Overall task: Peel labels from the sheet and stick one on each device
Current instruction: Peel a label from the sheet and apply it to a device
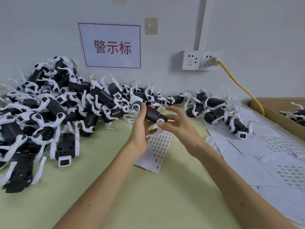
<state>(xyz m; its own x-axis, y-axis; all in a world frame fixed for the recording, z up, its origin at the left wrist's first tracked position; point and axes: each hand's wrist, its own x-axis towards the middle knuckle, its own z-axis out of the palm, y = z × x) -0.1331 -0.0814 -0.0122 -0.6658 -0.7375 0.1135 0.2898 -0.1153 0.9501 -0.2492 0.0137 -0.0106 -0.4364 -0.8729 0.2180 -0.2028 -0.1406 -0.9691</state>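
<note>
Label sheet (158,146) lies mid-way across table (148,195), under raised hands. Left hand (140,128) grips black device (153,115) above sheet; right hand (179,128) spread, thumb on device's near end. Big pile (49,113) at far left table edge, smaller group (219,113) far right. Risk: label pressed askew or creased; look-alike heaps invite double labelling.

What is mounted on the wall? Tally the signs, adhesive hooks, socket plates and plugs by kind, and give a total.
Signs: 1
Adhesive hooks: 1
Socket plates: 2
Plugs: 1
Total: 5
</note>
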